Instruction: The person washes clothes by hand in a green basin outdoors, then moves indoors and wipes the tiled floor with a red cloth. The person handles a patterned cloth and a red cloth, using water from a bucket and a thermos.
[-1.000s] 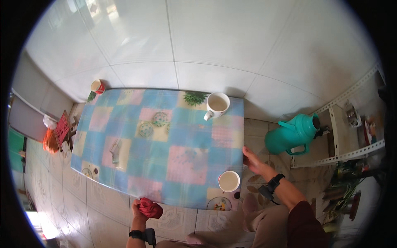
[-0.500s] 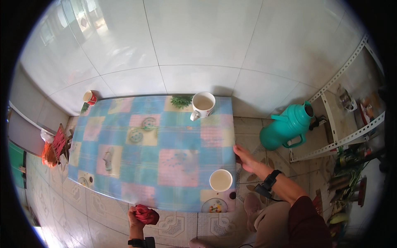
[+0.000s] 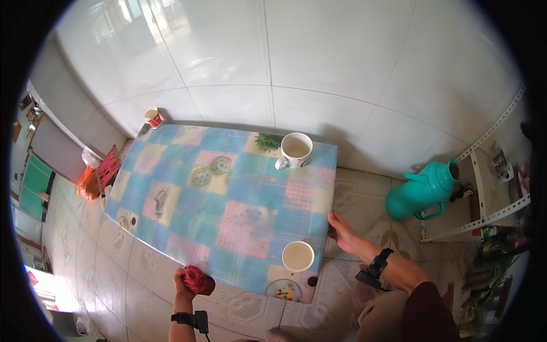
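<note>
One glossy, white-tiled wall point(image 3: 325, 57) backs one surface point(image 3: 245, 228), checked blue, pink and yellow with a shiny finish, above a patterned tile floor point(image 3: 245, 308). At right stand one perforated metal shelf point(image 3: 478, 221) and one rounded teal flask point(image 3: 419, 194). Of two hands, the left hand point(image 3: 179, 282) curls its fingers around one crumpled red cloth point(image 3: 199, 280) at the near edge; the right hand point(image 3: 343, 232) is at the right edge, its partly hidden fingers possibly gripping, I cannot tell. Three vessels rest on top: one handled white mug point(image 3: 297, 162), one pale round cup point(image 3: 298, 256), one small red-and-white cup point(image 3: 152, 118).

On the table point(image 3: 228, 202), a mug point(image 3: 294, 157) stands behind a cup point(image 3: 298, 257).
</note>
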`<state>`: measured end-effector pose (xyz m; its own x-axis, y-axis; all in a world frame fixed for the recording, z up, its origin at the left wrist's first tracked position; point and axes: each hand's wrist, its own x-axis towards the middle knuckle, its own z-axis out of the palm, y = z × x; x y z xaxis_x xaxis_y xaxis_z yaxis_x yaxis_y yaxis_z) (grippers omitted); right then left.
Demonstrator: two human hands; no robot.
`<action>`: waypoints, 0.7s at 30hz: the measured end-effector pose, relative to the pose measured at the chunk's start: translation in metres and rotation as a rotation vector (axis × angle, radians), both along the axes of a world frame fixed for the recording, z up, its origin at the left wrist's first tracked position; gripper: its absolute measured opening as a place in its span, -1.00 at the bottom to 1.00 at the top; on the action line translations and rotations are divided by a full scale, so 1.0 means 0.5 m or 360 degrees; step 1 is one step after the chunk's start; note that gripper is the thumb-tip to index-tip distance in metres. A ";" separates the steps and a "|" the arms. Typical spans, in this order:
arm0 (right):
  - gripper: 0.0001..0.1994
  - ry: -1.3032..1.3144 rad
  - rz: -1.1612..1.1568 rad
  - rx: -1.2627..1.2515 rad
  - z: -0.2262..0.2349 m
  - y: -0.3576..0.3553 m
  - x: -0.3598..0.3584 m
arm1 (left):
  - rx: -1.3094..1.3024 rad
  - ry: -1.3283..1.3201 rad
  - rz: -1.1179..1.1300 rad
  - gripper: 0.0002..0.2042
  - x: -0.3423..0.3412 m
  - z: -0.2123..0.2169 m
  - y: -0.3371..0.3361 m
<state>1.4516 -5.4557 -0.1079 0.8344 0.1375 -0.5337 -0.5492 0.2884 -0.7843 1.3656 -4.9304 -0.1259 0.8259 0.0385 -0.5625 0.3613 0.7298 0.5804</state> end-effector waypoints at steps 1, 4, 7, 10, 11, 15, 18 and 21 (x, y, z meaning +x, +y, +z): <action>-0.56 -0.0034 0.0025 -0.0008 -0.004 -0.001 0.000 | 0.0009 -0.0013 0.0002 -0.80 -0.001 -0.003 -0.003; -0.56 -0.0041 0.0051 0.0029 -0.014 -0.005 0.000 | 0.0008 -0.0020 0.0000 -0.80 -0.002 0.001 -0.010; -0.55 -0.0038 0.0040 0.0038 -0.019 -0.007 0.001 | 0.0034 -0.0052 0.0006 -0.81 0.000 0.011 -0.012; -0.53 -0.0055 0.0038 0.0059 -0.015 -0.006 0.003 | 0.0123 -0.0026 0.0062 -0.82 0.002 0.014 -0.009; -0.54 -0.0048 0.0039 0.0062 -0.013 -0.006 0.005 | 0.0130 0.0009 0.0085 -0.82 0.003 0.014 -0.007; -0.59 -0.0044 -0.0028 0.0076 -0.007 -0.002 0.009 | 0.0197 0.0084 0.0140 -0.82 0.006 0.006 -0.003; -0.57 -0.0007 -0.0050 -0.0010 -0.011 0.000 0.011 | 0.0208 -0.0018 0.0106 -0.82 0.011 0.000 -0.006; -0.51 -0.0071 0.0019 0.0059 -0.017 -0.004 0.011 | 0.0240 -0.0013 0.0191 -0.83 0.011 -0.001 -0.011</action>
<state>1.4570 -5.4578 -0.1163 0.8556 0.1668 -0.4901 -0.5173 0.3114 -0.7971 1.3710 -4.9361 -0.1264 0.8149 0.2203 -0.5361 0.2716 0.6720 0.6889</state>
